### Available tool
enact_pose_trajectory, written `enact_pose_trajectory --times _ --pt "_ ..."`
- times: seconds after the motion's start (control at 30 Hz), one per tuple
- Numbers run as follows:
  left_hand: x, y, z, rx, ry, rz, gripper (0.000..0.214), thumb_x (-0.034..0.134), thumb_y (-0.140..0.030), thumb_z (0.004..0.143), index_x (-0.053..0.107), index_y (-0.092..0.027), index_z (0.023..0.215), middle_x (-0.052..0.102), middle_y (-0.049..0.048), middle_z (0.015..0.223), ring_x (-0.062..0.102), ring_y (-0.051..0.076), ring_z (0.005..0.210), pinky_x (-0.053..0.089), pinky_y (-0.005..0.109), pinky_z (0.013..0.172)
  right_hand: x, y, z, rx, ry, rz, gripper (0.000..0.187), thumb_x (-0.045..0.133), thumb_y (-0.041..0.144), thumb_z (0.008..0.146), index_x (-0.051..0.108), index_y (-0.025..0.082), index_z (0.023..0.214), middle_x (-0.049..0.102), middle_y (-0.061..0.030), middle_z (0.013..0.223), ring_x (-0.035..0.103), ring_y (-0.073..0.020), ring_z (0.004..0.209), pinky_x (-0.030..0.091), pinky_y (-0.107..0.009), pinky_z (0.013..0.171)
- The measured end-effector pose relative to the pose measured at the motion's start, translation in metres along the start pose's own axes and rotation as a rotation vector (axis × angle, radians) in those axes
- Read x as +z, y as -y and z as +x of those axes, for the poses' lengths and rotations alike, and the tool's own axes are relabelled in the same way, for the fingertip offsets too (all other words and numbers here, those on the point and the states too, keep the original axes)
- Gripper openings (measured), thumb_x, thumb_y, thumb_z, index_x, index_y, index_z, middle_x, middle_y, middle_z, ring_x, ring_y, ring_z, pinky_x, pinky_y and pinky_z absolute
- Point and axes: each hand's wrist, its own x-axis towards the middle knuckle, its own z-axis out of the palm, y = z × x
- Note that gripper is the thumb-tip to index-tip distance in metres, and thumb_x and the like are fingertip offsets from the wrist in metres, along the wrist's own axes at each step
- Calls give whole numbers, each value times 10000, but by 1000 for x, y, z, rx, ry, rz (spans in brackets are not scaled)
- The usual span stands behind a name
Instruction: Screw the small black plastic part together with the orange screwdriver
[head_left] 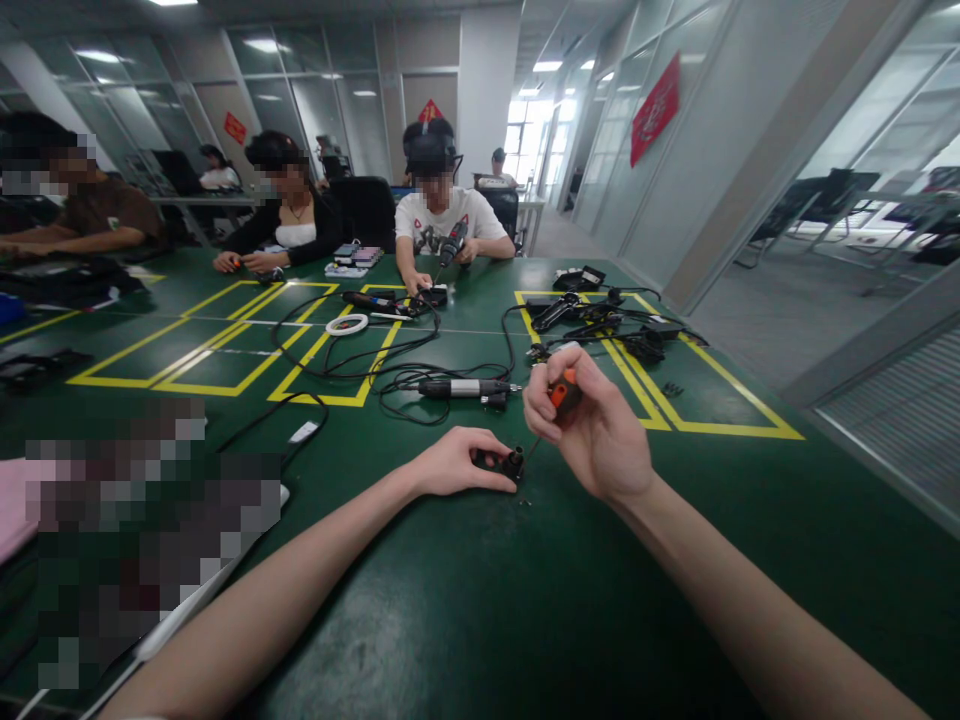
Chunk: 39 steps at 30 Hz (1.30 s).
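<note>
My left hand (454, 462) is closed on a small black part (501, 462) and pins it to the green table (480, 600). In my right hand (592, 425), held just to the right and slightly above, is a small screwdriver with an orange and black handle (561, 392). Its thin shaft slants down and left, and the tip meets the black part. A tiny dark bit, maybe a screw (525, 501), lies on the table just below the part.
A black and silver electric tool (466, 388) with tangled cables lies just beyond my hands. Black tool parts and cables (600, 320) sit at the right inside yellow floor-tape lines. A white ring (346, 324) lies farther back. Several people sit across and at the left.
</note>
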Motion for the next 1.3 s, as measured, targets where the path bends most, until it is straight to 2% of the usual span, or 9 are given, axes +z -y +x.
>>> enact_pose_trajectory --times 0.1,0.23,0.43,0.57,0.7,0.93,1.07,1.2,1.3 --pt "0 0 0 -5 5 8 429 891 -488 739 820 -161 1007 688 29 909 582 156 811 417 263 737 -1 1 1 22 19 -10 337 669 482 936 589 206 760 517 27 644 421 -100 502 305 -262 508" --pt "0 1 0 -22 -2 22 476 890 -528 721 820 -163 1019 683 25 891 569 153 794 417 260 737 0 0 2 62 31 2 437 618 526 970 585 191 691 411 37 576 328 -95 492 249 -248 473" --pt "0 2 0 -3 -6 12 450 890 -502 727 816 -154 1003 678 25 890 568 152 787 419 261 735 0 -3 -1 31 53 57 354 620 541 958 539 230 809 354 77 554 210 -92 474 171 -224 454" --pt "0 1 0 -15 -8 13 471 892 -518 721 816 -160 1016 687 28 911 586 158 806 421 264 743 0 -3 -2 -10 14 40 281 686 451 926 517 244 840 441 71 577 275 -94 474 191 -219 461" --pt "0 0 0 -18 -5 7 473 893 -521 721 819 -161 1020 686 27 914 582 154 808 423 261 745 -1 -3 0 -15 19 38 308 644 456 961 567 210 793 496 39 631 368 -84 480 245 -233 480" --pt "-1 0 0 -12 -3 6 464 893 -520 719 820 -157 1000 675 23 887 575 154 797 413 262 734 -2 -3 0 41 72 90 438 580 521 989 538 197 696 351 57 553 223 -88 477 160 -225 442" --pt "-1 0 0 -9 -2 5 469 889 -522 723 817 -156 1008 671 20 886 576 153 796 410 263 730 -1 -3 -3 19 95 100 352 620 525 951 529 228 787 344 81 538 183 -90 465 156 -221 442" --pt "0 0 0 -17 1 22 480 882 -543 726 816 -160 1008 670 21 882 570 155 796 416 260 727 0 -2 -4 15 88 66 286 650 452 937 488 245 826 366 90 550 202 -89 463 172 -211 451" --pt "0 0 0 -16 2 18 445 885 -510 733 815 -153 990 664 17 869 564 150 787 414 257 721 0 -1 -2 -7 61 25 299 648 459 940 511 232 801 425 65 581 289 -96 475 234 -222 461"
